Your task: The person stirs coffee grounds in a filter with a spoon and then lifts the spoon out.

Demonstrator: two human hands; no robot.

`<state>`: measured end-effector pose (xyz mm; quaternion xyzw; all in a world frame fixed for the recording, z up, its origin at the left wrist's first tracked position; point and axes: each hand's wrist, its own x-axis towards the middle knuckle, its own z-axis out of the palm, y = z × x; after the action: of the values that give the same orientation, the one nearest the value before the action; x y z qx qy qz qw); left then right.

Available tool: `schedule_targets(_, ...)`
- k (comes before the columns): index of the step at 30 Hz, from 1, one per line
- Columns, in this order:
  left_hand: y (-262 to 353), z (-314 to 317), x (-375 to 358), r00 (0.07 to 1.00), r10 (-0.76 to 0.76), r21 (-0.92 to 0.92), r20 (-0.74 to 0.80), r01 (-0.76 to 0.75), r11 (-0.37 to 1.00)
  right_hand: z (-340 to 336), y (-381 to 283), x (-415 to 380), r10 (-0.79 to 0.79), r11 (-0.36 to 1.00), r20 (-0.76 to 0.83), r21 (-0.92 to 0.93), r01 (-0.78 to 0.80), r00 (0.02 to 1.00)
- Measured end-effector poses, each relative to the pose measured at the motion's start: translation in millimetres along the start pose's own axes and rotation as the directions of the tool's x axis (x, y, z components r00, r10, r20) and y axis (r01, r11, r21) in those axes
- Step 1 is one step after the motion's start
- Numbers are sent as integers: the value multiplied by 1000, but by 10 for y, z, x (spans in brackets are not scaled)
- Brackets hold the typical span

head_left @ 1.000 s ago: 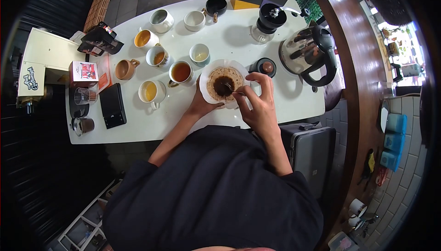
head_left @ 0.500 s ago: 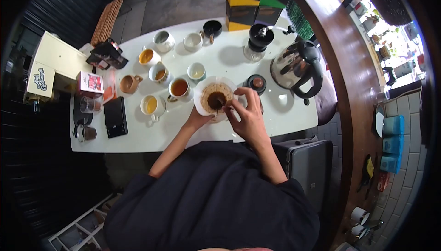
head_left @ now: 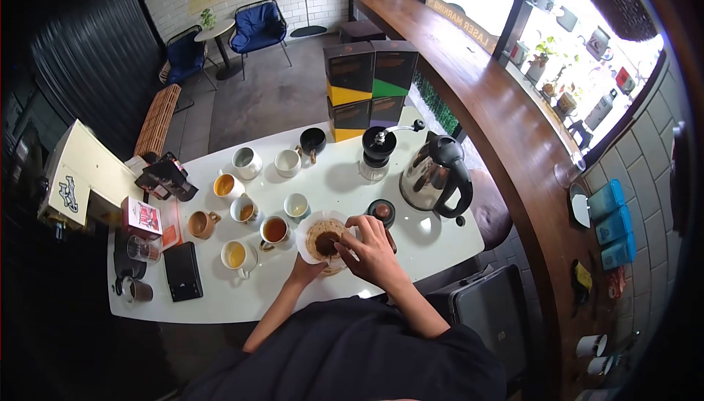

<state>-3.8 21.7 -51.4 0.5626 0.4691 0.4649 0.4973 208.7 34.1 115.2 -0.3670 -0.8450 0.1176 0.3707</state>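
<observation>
A white paper filter cone (head_left: pixel 317 226) with wet dark coffee grounds (head_left: pixel 327 244) in it stands near the table's front edge. My left hand (head_left: pixel 306 269) is wrapped against the cone's lower left side. Over its right rim is my right hand (head_left: pixel 364 248), fingers pinched together above the grounds on something too small to make out. Just left of the cone are a cup of reddish tea (head_left: pixel 274 230) and a small pale cup (head_left: pixel 297 206). Behind my right hand sits a round black item with a brown knob (head_left: pixel 382 212).
Several more cups (head_left: pixel 237 255) stand at the left on the white table (head_left: pixel 213 305). A steel kettle (head_left: pixel 429 177), a hand grinder (head_left: pixel 377 153) and stacked black boxes (head_left: pixel 372 82) stand at the back right. A black flat scale (head_left: pixel 183 270) lies at the left.
The view has tilted up, so the table and hands appear lower and more of the room shows. Both hands remain at the filter cone.
</observation>
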Motion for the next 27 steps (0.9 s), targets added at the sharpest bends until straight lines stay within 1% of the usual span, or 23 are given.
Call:
schedule_targets(1,38,10,-12,999,-40,-51,-8,39,998,-12,3,12,6,1000,-6,-5,-6,1000)
schedule_targets(2,-25,2,-21,999,-41,-49,5,42,998,-23,2,21,1,1000,-8,-26,-1,1000)
schedule_targets(4,-149,-40,-47,999,-44,10,-29,45,999,0,-41,3,29,998,-24,-49,-30,999)
schedule_targets(8,25,-34,-58,999,-45,44,12,44,998,17,-93,9,87,995,-12,-55,-88,996)
schedule_targets(10,111,-36,-23,994,-92,2,56,92,996,33,-122,-23,115,991,-8,-67,-115,993)
schedule_targets(11,120,-39,-20,993,-103,18,62,102,995,48,-131,-39,136,990,-18,-36,-136,991)
schedule_targets(12,108,-36,-16,992,-102,15,76,101,995,64,-135,-50,154,988,-30,-1,-154,988)
schedule_targets(13,92,-49,-30,994,-87,51,65,84,995,86,-143,-63,165,986,-38,10,-165,986)
schedule_targets(14,92,-68,-51,996,-73,87,53,68,994,103,-169,-68,172,985,-42,6,-171,984)
schedule_targets(17,99,-66,-88,998,-52,81,43,48,996,133,-241,-88,186,982,-71,-14,-188,980)
schedule_targets(18,109,-57,-66,998,-42,74,46,38,996,145,-263,-100,194,981,-79,-14,-196,978)
schedule_targets(20,160,-43,-77,999,18,-22,45,-17,1000,155,-299,-85,200,979,-83,-18,-202,976)
schedule_targets(24,385,-31,-48,995,47,-32,90,-44,999,171,-391,-124,238,970,-85,-30,-241,968)
schedule_targets(26,501,-2,-49,994,76,-155,75,-63,986,171,-419,-119,244,969,-78,-28,-247,967)
schedule_targets(27,496,3,-45,994,79,-156,72,-67,986,169,-441,-114,253,966,-75,-30,-255,965)
